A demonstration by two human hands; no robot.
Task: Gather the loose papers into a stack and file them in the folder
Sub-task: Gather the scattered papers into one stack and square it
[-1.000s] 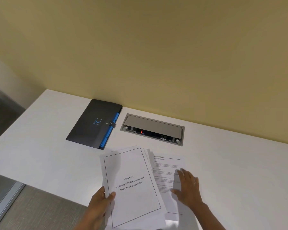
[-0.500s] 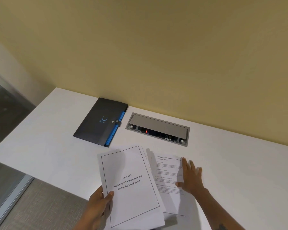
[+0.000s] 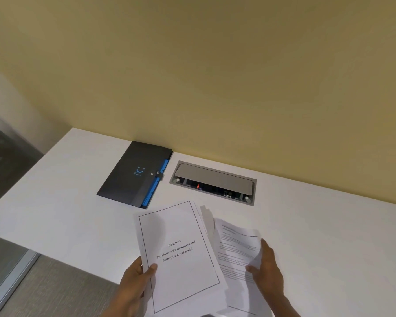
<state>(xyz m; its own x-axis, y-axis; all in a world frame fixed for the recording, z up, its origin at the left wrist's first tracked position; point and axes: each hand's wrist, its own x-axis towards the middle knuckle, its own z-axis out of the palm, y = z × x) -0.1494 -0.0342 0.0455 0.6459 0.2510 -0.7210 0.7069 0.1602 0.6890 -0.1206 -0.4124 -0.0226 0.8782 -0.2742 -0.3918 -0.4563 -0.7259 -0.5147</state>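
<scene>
A stack of white papers (image 3: 181,252), topped by a bordered title page reading "Chapter 3", is held above the white desk (image 3: 66,202) by my left hand (image 3: 135,284), thumb on top at its lower left edge. To its right a loose printed sheet (image 3: 236,250) curls upward off the desk, gripped at its right edge by my right hand (image 3: 266,268). A closed dark grey folder (image 3: 133,175) with blue tabs and a snap strap lies flat behind the papers, at the back left.
A recessed grey power and cable box (image 3: 213,183) with its lid raised sits in the desk right of the folder. A yellow wall (image 3: 215,76) runs behind. The desk's front-left edge drops to grey floor (image 3: 55,287).
My right hand, which lay flat on the loose sheet, has closed on its right edge and lifted it so it curls up. The left hand still holds the stack.
</scene>
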